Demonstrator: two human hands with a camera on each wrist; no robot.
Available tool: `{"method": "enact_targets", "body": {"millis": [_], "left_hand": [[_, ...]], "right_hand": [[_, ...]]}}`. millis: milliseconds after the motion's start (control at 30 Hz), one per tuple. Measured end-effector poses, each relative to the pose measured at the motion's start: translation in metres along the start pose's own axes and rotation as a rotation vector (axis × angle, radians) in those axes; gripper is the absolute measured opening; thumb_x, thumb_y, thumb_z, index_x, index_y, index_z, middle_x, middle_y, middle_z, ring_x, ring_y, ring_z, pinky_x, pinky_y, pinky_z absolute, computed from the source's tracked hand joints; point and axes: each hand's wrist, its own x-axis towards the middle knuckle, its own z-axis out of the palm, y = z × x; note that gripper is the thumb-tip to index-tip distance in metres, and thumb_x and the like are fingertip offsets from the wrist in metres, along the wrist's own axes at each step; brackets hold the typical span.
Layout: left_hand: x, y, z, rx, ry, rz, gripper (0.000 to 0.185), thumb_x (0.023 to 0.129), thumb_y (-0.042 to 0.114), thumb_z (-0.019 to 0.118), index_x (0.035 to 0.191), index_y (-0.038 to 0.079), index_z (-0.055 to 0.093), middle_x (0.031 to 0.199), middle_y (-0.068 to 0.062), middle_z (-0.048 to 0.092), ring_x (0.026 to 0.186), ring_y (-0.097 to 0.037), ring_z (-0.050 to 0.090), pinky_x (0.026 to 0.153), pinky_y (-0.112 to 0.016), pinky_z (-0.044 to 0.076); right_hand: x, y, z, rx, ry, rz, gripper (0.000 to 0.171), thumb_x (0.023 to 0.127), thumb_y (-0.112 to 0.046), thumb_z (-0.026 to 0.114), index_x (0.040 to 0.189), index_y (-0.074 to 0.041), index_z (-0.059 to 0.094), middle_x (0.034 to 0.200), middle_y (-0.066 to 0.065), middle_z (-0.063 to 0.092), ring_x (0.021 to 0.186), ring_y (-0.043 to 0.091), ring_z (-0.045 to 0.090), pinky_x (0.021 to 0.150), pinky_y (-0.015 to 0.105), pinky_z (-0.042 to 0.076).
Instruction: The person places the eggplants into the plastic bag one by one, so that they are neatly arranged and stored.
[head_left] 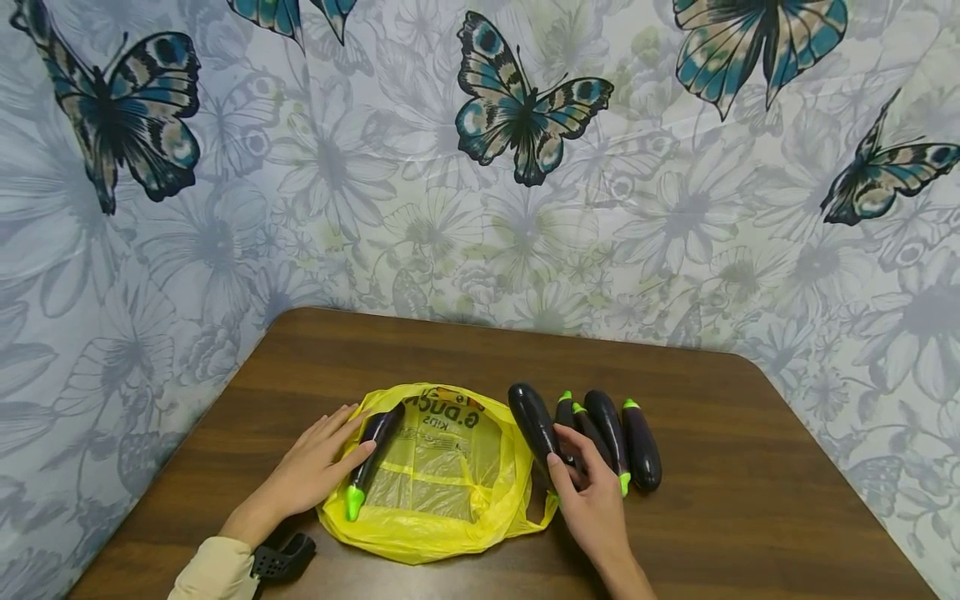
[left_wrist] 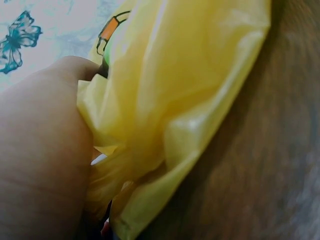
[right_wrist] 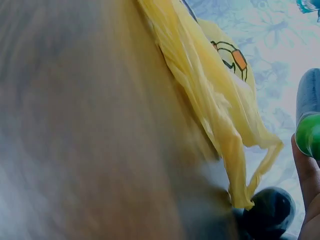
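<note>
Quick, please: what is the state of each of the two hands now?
Left hand: open, fingers resting on the eggplant on the yellow bag.
Right hand: open, fingers touching the eggplants beside the bag.

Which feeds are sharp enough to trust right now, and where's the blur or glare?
Head view: sharp and evenly lit, with mild edge distortion. Left wrist view: the yellow bag is close and soft, with glare patches; the left hand is blurred. Right wrist view: the table smears out of focus; only the bag edge reads.

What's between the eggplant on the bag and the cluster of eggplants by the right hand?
Head view: mostly the yellow plastic bag itself, lying flat, then a thin strip of bare table. Nothing else sits between the eggplant on the bag and the cluster.
</note>
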Motion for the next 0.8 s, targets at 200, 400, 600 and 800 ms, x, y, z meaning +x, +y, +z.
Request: {"method": "enact_targets", "body": {"millis": [200, 400, 600, 800], "left_hand": [[-0.002, 0.002, -0.001, -0.013, 0.000, 0.001, 0.069, 0.106, 0.058, 0.044, 0.161, 0.016, 0.038, 0.169, -0.018, 0.025, 0.156, -0.045, 0.018, 0.122, -0.071, 0.010], [-0.002, 0.001, 0.001, -0.018, -0.001, 0.000, 0.070, 0.106, 0.058, 0.044, 0.161, 0.015, 0.038, 0.169, -0.018, 0.025, 0.156, -0.045, 0.018, 0.122, -0.071, 0.010], [-0.002, 0.000, 0.003, -0.014, 0.007, 0.000, 0.071, 0.106, 0.059, 0.044, 0.161, 0.015, 0.038, 0.169, -0.018, 0.025, 0.156, -0.044, 0.019, 0.123, -0.070, 0.011], [-0.003, 0.001, 0.002, -0.012, 0.012, -0.004, 0.071, 0.106, 0.059, 0.044, 0.161, 0.014, 0.039, 0.169, -0.018, 0.026, 0.156, -0.045, 0.020, 0.123, -0.069, 0.011]], "right_hand": [[-0.004, -0.006, 0.005, 0.053, -0.036, 0.077, 0.038, 0.099, -0.006, 0.069, 0.134, -0.021, 0.065, 0.118, 0.005, 0.071, 0.098, 0.011, 0.070, 0.072, 0.019, 0.060], [-0.006, -0.007, 0.011, 0.102, -0.072, 0.143, 0.037, 0.100, -0.009, 0.068, 0.135, -0.021, 0.065, 0.125, 0.005, 0.070, 0.108, 0.012, 0.069, 0.080, 0.021, 0.061], [-0.008, -0.011, 0.016, 0.117, -0.094, 0.188, 0.036, 0.101, -0.011, 0.068, 0.135, -0.023, 0.065, 0.131, 0.002, 0.068, 0.114, 0.012, 0.067, 0.084, 0.021, 0.060], [-0.009, -0.012, 0.020, 0.107, -0.124, 0.209, 0.034, 0.101, -0.016, 0.068, 0.134, -0.025, 0.064, 0.133, 0.000, 0.067, 0.114, 0.012, 0.067, 0.085, 0.021, 0.060]]}}
